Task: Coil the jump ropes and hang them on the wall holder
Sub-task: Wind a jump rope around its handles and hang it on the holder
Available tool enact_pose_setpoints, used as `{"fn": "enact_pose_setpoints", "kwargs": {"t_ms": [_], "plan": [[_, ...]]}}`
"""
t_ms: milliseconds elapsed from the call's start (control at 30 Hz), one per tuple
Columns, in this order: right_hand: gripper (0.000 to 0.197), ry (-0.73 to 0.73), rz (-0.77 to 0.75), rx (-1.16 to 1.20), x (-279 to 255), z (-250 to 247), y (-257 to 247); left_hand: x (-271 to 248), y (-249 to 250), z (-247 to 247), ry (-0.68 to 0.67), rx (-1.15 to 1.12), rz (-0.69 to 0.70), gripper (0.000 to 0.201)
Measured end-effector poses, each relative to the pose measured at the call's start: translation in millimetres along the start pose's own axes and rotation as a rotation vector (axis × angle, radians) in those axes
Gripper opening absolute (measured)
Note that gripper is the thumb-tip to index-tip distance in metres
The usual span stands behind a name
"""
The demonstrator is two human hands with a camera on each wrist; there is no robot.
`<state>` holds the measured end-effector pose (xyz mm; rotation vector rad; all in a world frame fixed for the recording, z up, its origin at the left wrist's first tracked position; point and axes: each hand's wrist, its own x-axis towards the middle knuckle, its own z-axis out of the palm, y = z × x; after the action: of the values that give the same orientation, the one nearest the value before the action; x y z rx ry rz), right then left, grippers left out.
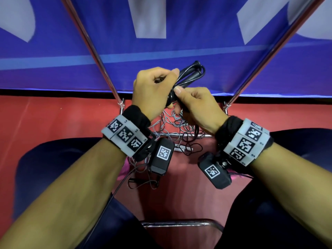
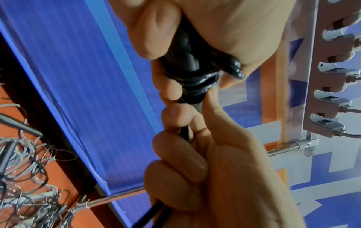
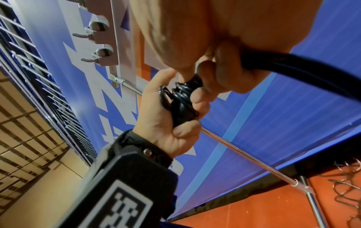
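Your left hand (image 1: 154,88) and right hand (image 1: 199,106) both curl tight round the glossy black coiled jump rope (image 1: 190,74), probably so its wraps cannot spring loose. The brown slotted wall holder (image 2: 332,84) is up ahead, and the grey tangled ropes (image 1: 172,121) lie below.

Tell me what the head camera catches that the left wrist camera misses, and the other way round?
Only the head view: marker bands on both wrists and the person's legs. Only the left wrist view: the wall holder with its row of hooks, and the rope's tight wraps up close. Both: the left hand and right hand gripping the black jump rope, the tangled rope pile on the red floor, and the blue banner.
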<state>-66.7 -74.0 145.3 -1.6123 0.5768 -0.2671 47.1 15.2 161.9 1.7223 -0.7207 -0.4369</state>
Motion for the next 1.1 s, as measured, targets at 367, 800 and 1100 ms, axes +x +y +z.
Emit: {"fn": "enact_pose_setpoints", "kwargs": {"t_ms": [367, 800, 1100], "plan": [[0.019, 0.093, -0.145, -0.971, 3.2, -15.7, 8.7, 11.3, -17.1, -6.9, -0.007, 0.621, 0.105, 0.05], [0.033, -0.176, -0.03, -0.375, 3.5, -66.3, -16.3, -18.6, 7.0, -9.5, -0.568, 0.358, 0.109, 0.057], [0.017, -0.166, 0.117, 0.414, 9.6, -44.4, -3.3, -16.0, 18.7, -18.3, -0.459, -0.209, -0.095, 0.012]]}}
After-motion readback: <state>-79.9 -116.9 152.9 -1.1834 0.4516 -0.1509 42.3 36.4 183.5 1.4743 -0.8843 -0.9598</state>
